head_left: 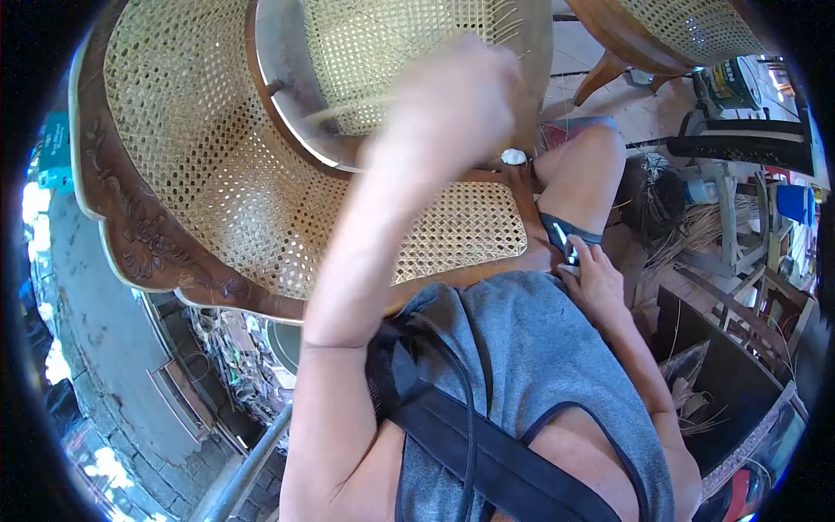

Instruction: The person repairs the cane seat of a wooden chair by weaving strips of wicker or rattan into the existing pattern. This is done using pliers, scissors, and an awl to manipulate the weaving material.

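My left hand [461, 100], smeared by motion, is raised over a woven cane panel [357, 35] set in a wooden frame. A pale, blurred strand [344, 111] runs beside its wrist. Loose cane ends [509, 22] stick out along the panel's right side. Low on the right, near my thigh, my right hand [596, 283] is closed around a slim tool [565, 239] with a shiny metal tip; its exact kind is hidden by the fingers. Under the left forearm lies the cane seat [461, 230] of a carved wooden settee [130, 217]. A small white lump [513, 157] rests on its wooden edge.
Another cane chair [678, 26] stands at the upper right, with a dark bucket [731, 84] behind it. Bundled cane strands [700, 230] and wooden frames [739, 217] crowd the right side. A metal pipe [248, 461] runs along the lower left.
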A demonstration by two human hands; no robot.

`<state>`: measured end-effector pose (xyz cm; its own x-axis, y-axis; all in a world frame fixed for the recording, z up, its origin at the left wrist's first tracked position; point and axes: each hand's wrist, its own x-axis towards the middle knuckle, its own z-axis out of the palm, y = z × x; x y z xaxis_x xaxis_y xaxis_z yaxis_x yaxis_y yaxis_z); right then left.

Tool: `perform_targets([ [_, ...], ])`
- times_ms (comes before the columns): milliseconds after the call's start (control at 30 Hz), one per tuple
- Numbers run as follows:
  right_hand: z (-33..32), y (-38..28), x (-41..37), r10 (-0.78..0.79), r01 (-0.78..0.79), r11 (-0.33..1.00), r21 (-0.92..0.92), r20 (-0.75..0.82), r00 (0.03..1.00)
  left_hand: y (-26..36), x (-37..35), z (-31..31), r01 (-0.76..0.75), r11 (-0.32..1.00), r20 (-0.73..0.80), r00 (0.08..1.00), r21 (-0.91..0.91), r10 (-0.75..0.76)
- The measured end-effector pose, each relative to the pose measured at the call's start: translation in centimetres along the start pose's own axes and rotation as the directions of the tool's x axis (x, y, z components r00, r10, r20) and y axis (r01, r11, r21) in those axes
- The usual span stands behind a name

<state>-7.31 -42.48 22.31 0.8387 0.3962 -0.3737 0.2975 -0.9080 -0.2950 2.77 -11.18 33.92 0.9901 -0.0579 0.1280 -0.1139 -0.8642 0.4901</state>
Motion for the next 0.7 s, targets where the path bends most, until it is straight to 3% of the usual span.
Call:
perform_targets([
  [33,-0.1,-0.2,0.2,0.004,-0.004,1.000,-0.006,-0.001,1.000,-1.4,-0.5,-2.1,-0.043,0.999,-0.196,0.980,0.001,0.042],
  [100,-0.3,-0.6,0.5,-0.021,0.019,0.999,-0.050,-0.024,0.999,-3.1,-1.3,-5.2,-0.051,0.997,-0.307,0.951,-0.050,0.033],
  [167,-0.6,-0.6,0.8,0.001,-0.002,0.998,-0.065,-0.012,1.000,-7.7,-1.3,-2.5,0.032,0.965,-0.221,0.971,-0.258,-0.092],
  [267,-1.6,-0.3,1.3,-0.039,0.040,0.992,-0.117,0.014,0.999,-15.1,-2.4,6.9,0.310,0.921,-0.039,0.944,-0.235,-0.328],
  [367,-2.3,-0.5,1.9,-0.066,0.065,0.973,-0.219,0.002,0.998,-22.0,-5.3,15.5,0.426,0.835,0.057,0.899,-0.347,-0.435],
  [500,-4.2,-2.1,2.9,-0.027,0.057,0.974,-0.217,0.140,0.990,-26.3,-7.6,20.6,0.359,0.847,-0.091,0.901,-0.391,-0.424],
  [600,-4.8,-3.0,5.5,-0.036,0.054,0.985,-0.164,0.112,0.993,-27.3,-7.9,21.7,0.334,0.839,-0.112,0.902,-0.429,-0.416],
  [667,-4.5,-4.1,9.3,-0.151,0.136,0.966,0.218,0.054,0.987,-27.0,-7.3,21.6,0.395,0.686,-0.009,0.863,-0.610,-0.505],
  [700,-3.8,-5.5,11.3,-0.172,0.148,0.949,0.278,0.063,0.983,-27.1,-7.3,21.9,0.401,0.676,0.001,0.860,-0.618,-0.510],
])
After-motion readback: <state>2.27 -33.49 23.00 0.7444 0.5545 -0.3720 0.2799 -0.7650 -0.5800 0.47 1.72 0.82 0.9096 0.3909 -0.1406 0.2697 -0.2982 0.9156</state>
